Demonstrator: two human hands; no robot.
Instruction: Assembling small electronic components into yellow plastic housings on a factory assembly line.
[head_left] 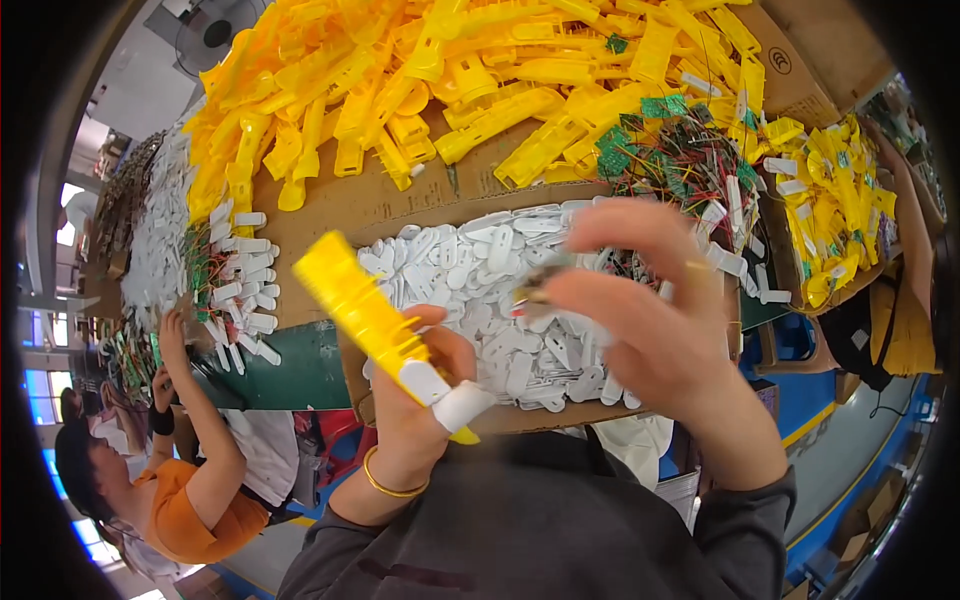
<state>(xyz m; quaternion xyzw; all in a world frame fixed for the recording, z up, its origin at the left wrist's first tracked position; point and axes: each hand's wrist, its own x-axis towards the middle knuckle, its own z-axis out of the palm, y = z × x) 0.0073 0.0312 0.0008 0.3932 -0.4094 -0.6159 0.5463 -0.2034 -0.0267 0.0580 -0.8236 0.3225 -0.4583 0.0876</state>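
The left hand (415, 400) is clamping the yellow plastic handle (365, 310), long axis pointing to ten o'clock, while the right hand (650, 320) is pinching a small metal part (535, 290) at its three o'clock.

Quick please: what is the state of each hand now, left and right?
Left hand: closed around a yellow plastic part.
Right hand: blurred, fingers pinch a small dark piece; what it is cannot be told.

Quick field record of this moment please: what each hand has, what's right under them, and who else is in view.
Left hand: grips a yellow plastic housing with a white end piece.
Right hand: fingers pinch a small blurred part; kind unclear.
Under hands: cardboard tray of white oval pieces.
Behind: heap of yellow housings; wired green boards.
Other: co-worker in orange, lower left.
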